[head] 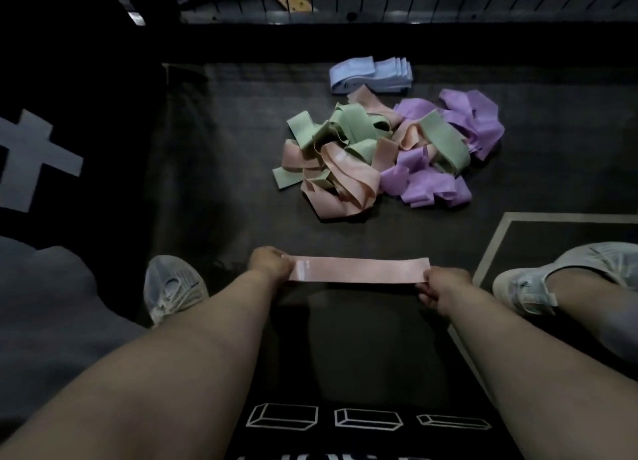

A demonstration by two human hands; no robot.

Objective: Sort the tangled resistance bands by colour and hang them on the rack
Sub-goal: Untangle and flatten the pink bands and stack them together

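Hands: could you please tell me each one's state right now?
Left hand: grips one end of the flat pink rubber resistance band.
Right hand: grips its other end.

Glossy, smooth pink band (359, 270); matt dark mat (224, 169); white mesh shoes (172, 287)

**No words can be read**

Three white outline drawings of boxes (367, 420) stand in a row on a black surface (362, 356). The white lettering (297, 457) below them is cut off. A pale cross-shaped mark (34, 159) sits on dark fabric (86, 79). The pink band (359, 270) bears an unreadable glossy patch (301, 269).
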